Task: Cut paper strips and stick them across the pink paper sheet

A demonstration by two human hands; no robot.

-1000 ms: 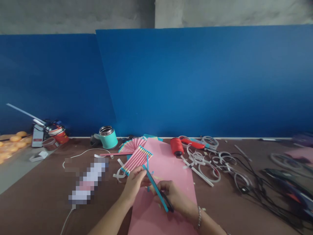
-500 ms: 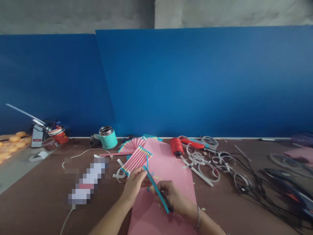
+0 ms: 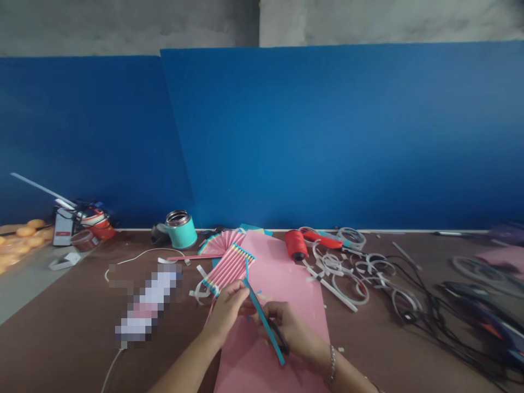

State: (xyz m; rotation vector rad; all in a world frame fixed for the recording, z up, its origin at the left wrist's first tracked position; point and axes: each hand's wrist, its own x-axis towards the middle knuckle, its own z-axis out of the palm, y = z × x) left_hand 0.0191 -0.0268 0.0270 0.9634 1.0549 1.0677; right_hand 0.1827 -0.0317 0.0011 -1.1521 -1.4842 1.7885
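Observation:
My left hand (image 3: 230, 305) pinches the upper end of a narrow blue strip (image 3: 268, 327), which slants down to the right. My right hand (image 3: 284, 325) is closed on black-handled scissors (image 3: 279, 337), just behind the strip; their blades are hidden. Under both hands lies a large pink sheet (image 3: 282, 278). Beyond my left hand sit a pleated pink piece with blue edges (image 3: 229, 267) and a fanned pink piece (image 3: 223, 243).
A red thread spool (image 3: 295, 244) and curled white strips (image 3: 331, 265) lie right of the sheet. A turquoise mug (image 3: 181, 232) stands at the back left, near a blurred phone (image 3: 149, 303). Black cables (image 3: 434, 305) cross the right side, under a blue partition (image 3: 327, 136).
My left hand has shifted slightly to the right with the blue strip, whose lower end is a little lower. My right hand is nearly unmoved.

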